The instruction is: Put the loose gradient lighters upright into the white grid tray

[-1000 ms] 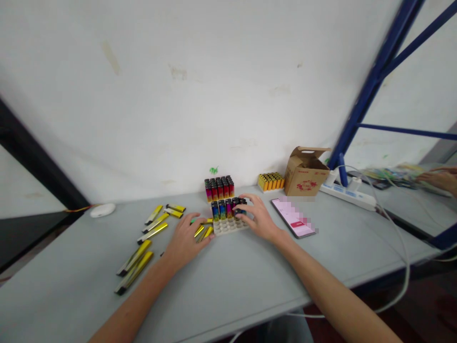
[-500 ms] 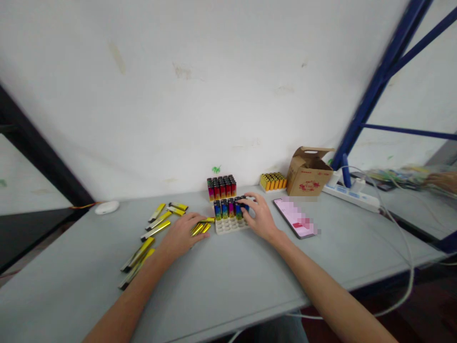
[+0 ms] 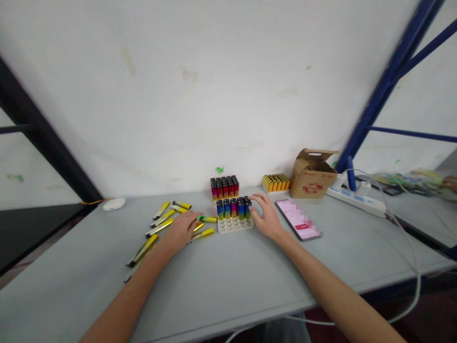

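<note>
My left hand (image 3: 182, 228) is bent down over several slim yellow pieces. Its fingertips close on one yellow piece (image 3: 210, 219) that shows green near the fingers; the thumb is mostly hidden. A white tray (image 3: 233, 228) with round cells stands just to the right. Upright lighters (image 3: 233, 208) in blue, yellow and purple with dark tops fill its rear rows, and the front cells are bare. My right hand (image 3: 267, 219) is at the tray's right end, thumb and forefinger apart, close by the end lighter. Whether they touch it I cannot tell.
Loose yellow pieces (image 3: 159, 227) with dark ends lie at left. Behind the tray stand red lighters (image 3: 224, 189); farther right are orange ones (image 3: 276, 183), a cardboard box (image 3: 309, 183), a phone (image 3: 291, 219) and a power strip (image 3: 360, 201). Another person's hand (image 3: 449, 182) shows at the right edge.
My left fingers have drawn together over the yellow pieces, and one now lies more openly in front. My right fingers have eased back to the right from the end lighters. The view has shifted slightly.
</note>
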Demonstrator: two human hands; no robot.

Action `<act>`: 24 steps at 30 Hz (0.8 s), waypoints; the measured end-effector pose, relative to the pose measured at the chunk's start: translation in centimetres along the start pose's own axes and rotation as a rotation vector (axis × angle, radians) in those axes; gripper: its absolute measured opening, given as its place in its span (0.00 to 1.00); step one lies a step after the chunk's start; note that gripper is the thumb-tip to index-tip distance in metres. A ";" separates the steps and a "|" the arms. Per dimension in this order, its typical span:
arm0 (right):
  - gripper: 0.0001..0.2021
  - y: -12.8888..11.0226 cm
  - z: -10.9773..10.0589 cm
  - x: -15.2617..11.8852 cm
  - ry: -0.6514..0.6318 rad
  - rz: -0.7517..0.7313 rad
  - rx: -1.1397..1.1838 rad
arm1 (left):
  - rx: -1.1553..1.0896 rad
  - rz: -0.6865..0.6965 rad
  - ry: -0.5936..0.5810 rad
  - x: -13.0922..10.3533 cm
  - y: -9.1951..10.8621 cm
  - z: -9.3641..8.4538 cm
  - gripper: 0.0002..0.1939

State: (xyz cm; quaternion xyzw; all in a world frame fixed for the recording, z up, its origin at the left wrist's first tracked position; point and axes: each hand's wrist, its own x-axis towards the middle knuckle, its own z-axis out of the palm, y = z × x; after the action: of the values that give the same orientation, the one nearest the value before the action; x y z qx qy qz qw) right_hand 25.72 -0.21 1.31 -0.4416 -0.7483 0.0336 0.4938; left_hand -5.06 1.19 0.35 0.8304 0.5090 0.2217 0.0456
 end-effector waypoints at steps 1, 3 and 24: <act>0.15 -0.1 0.1 0.0 -0.004 -0.001 0.004 | -0.012 0.005 0.001 0.0 0.0 0.0 0.22; 0.15 -0.2 0.2 0.0 -0.013 0.000 0.009 | -0.021 -0.001 0.017 0.0 0.0 0.0 0.22; 0.18 0.2 0.0 0.1 -0.052 0.051 -0.067 | 0.131 -0.060 0.099 -0.1 0.4 -0.1 0.18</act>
State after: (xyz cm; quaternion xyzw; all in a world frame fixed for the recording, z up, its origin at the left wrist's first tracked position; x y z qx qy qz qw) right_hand 25.84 -0.01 1.25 -0.4757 -0.7503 0.0323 0.4580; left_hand -4.83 0.86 0.53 0.8042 0.5485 0.2272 -0.0274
